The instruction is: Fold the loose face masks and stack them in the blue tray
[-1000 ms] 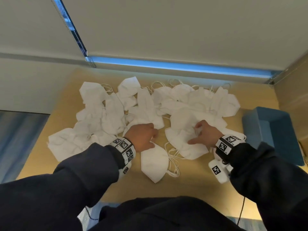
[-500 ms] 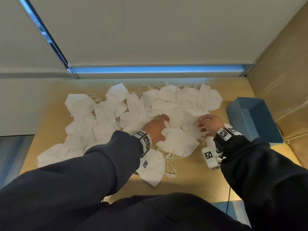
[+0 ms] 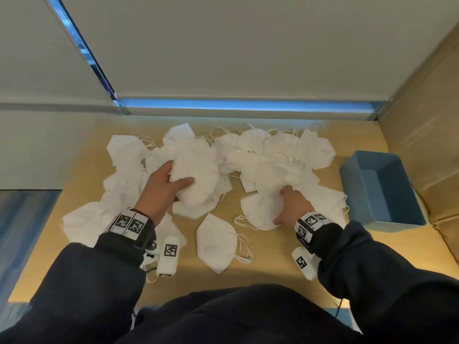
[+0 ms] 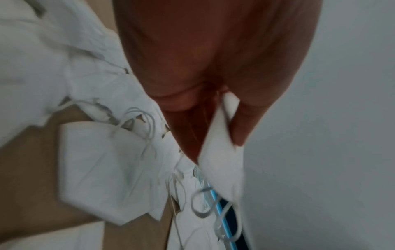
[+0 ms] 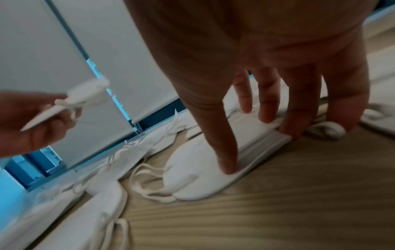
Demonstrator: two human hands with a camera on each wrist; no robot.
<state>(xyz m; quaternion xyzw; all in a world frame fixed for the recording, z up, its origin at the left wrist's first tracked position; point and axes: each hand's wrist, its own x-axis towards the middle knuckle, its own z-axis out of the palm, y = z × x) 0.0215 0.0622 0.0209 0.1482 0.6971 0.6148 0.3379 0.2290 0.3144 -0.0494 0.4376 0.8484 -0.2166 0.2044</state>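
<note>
Blurring left hand (image 4: 213, 67), perhaps pinching mask (image 4: 222, 152)

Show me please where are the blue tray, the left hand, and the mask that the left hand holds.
blue tray (image 3: 357, 187): head view, on its left wall.
left hand (image 3: 160, 192): head view, on the back of the hand.
held mask (image 3: 198, 175): head view, on the white panel above the thumb.

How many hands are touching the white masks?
2. The left hand grips a folded mask, held up; the right hand presses a second mask onto the table, nearer the blue tray.
</note>
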